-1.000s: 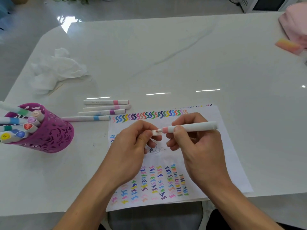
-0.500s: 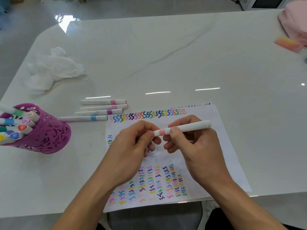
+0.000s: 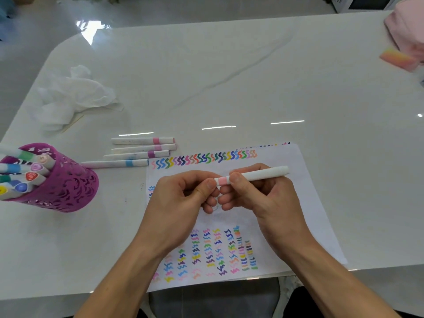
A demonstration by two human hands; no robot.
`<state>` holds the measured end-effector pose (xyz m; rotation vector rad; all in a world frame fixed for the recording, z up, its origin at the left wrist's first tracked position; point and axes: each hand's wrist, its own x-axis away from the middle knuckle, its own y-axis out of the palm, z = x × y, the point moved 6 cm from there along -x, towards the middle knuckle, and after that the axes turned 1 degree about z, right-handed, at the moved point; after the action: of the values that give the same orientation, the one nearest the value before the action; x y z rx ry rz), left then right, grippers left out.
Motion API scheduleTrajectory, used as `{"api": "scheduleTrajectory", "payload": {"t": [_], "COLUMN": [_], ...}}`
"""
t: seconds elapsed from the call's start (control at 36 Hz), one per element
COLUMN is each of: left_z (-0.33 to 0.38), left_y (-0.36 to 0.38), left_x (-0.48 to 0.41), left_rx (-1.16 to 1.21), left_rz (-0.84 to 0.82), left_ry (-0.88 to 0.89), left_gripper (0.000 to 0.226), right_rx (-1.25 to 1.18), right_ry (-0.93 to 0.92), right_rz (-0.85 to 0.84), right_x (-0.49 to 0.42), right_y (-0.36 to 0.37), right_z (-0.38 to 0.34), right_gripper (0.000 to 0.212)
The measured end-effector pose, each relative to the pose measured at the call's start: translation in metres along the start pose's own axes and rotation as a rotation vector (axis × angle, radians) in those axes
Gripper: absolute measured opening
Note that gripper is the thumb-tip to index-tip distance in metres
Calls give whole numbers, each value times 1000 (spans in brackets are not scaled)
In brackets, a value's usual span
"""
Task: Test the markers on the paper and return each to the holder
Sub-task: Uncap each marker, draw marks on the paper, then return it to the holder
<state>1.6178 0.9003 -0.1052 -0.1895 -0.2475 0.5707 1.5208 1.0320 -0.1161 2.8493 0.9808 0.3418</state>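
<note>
A white marker with a pink band [image 3: 257, 175] lies level above the paper [image 3: 305, 203], held at both ends. My right hand [image 3: 263, 200] grips its barrel, and my left hand [image 3: 181, 198] pinches its left end, where the cap sits against the pink band. The paper is covered with rows of coloured squiggles. The purple holder [image 3: 66, 187] stands at the left with several markers leaning out of it. Several more white markers [image 3: 137, 150] lie in a row on the table between the holder and the paper.
A crumpled white tissue [image 3: 73, 95] lies at the back left. A pink-orange block [image 3: 397, 58] and a pink cloth [image 3: 408, 28] sit at the far right corner. The table's front edge [image 3: 378, 267] runs just below the paper.
The gap between cap and barrel has closed: my left hand has pushed the cap onto the marker's left end. Both hands stay above the middle of the paper.
</note>
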Motion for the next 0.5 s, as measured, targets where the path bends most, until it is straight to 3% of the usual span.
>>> {"api": "scheduleTrajectory", "payload": {"t": [0.11, 0.19, 0.33, 0.42, 0.5], "left_z": [3, 7, 12, 12, 16], "left_y": [-2, -9, -29, -43, -58], "left_x": [-2, -3, -4, -3, 0], "left_rx": [28, 55, 158, 243, 242], "left_rz": [21, 83, 233, 315, 367], "left_ry": [-5, 6, 20, 31, 75], "left_gripper": [13, 10, 15, 25, 18], "right_rx": [-50, -10, -2, 52, 118], "right_ry": [51, 56, 79, 74, 57], "right_rz": [-23, -50, 91, 155, 187], "right_x": [-4, -8, -15, -20, -24], "right_y": [1, 4, -5, -14, -21], "right_z": [1, 1, 5, 7, 8], "right_gripper": [25, 22, 38, 27, 19]}}
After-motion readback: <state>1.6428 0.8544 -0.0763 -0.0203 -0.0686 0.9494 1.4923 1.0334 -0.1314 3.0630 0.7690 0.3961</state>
